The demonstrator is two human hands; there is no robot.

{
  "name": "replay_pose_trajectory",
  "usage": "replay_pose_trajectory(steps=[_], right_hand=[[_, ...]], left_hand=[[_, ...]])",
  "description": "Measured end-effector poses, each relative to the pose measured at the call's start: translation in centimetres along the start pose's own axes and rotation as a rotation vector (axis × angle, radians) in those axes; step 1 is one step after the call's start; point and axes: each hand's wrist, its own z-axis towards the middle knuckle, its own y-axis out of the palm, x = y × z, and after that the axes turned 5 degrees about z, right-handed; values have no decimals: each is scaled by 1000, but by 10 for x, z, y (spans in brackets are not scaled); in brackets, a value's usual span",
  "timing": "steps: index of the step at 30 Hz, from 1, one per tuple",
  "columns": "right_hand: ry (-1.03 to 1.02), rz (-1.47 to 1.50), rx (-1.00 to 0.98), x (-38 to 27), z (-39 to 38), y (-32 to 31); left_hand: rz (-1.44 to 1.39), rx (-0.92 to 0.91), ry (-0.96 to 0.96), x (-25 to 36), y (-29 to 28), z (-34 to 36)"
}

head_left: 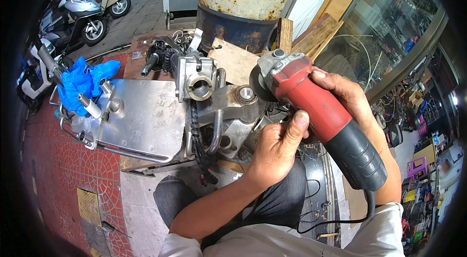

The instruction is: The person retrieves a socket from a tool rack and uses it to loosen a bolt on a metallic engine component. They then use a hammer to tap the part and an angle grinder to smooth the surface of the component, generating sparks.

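Observation:
A red and black angle grinder (316, 106) is held at a tilt in front of me, its metal head and dark disc toward the upper left. My right hand (348, 94) grips the red body from the right side. Against the grinder's lower left side is my left hand (279, 147), closed, thumb up and fingers curled at the body; the fingertips are partly hidden. Just left of the disc stands a metal frame assembly with a round clamp (197, 82), a bored arm (245, 94) and a flat silver plate (146, 116).
Blue plastic (87, 84) drapes the assembly's left end. A black cable bundle (195, 135) hangs from its middle. Behind stands a rusty drum (248, 1), with wooden boards (321, 28) beside it. The grinder's cord (335, 221) loops near my lap. Parked scooters (82, 6) stand far left.

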Motion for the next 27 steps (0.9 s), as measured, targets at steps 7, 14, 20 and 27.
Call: replay_pose_trajectory(steps=[7,14,20,27], right_hand=[[5,6,52,1,-11,5],[20,12,5,1,-4,-2],[23,-11,2,2,-4,-2],[16,-16,16,3,-6,-5]], left_hand=[[-11,18,-1,4,1,-2],[-21,15,-7,4,3,-3],[-27,0,1,-2,0,-3],[-27,-9,5,1,4,-4]])
